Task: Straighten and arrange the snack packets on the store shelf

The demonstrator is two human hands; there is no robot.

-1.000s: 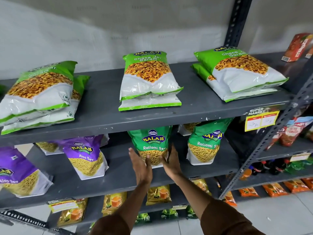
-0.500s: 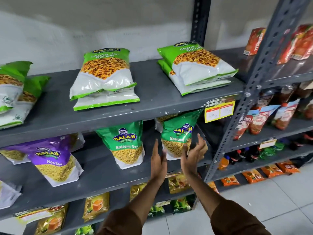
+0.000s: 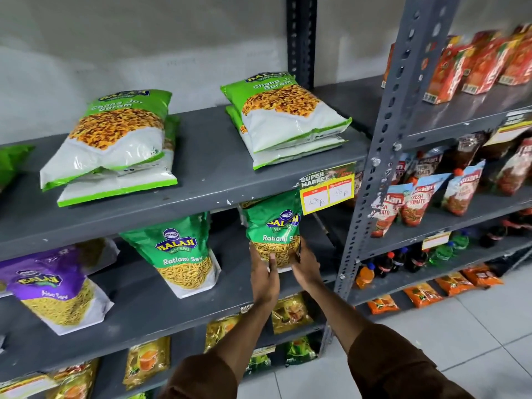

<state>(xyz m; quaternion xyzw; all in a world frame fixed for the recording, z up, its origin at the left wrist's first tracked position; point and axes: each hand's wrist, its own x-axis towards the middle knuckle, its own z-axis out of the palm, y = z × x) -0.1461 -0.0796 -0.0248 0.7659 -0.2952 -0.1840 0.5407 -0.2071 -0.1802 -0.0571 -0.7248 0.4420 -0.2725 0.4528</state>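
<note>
On the middle shelf (image 3: pixel 161 309), a green Ratlami Sev packet (image 3: pixel 272 226) stands upright at the right end. My left hand (image 3: pixel 263 276) grips its lower left side and my right hand (image 3: pixel 306 264) grips its lower right side. A second green Ratlami Sev packet (image 3: pixel 181 251) leans upright to the left of it. A purple Aloo Sev packet (image 3: pixel 54 289) stands further left. On the shelf above, two stacks of light-green Chana Jor Garam packets (image 3: pixel 115 142) (image 3: pixel 288 119) lie flat.
A yellow price tag (image 3: pixel 326 190) hangs from the upper shelf edge just above the held packet. A grey upright post (image 3: pixel 374 180) stands close on the right. Beyond it are shelves of red tomato pouches (image 3: pixel 414 203), bottles and orange packets. Yellow packets fill the lower shelf.
Both hands moved right from the middle Ratlami Sev packet and closed on the right one. The camera view also swung to the right.
</note>
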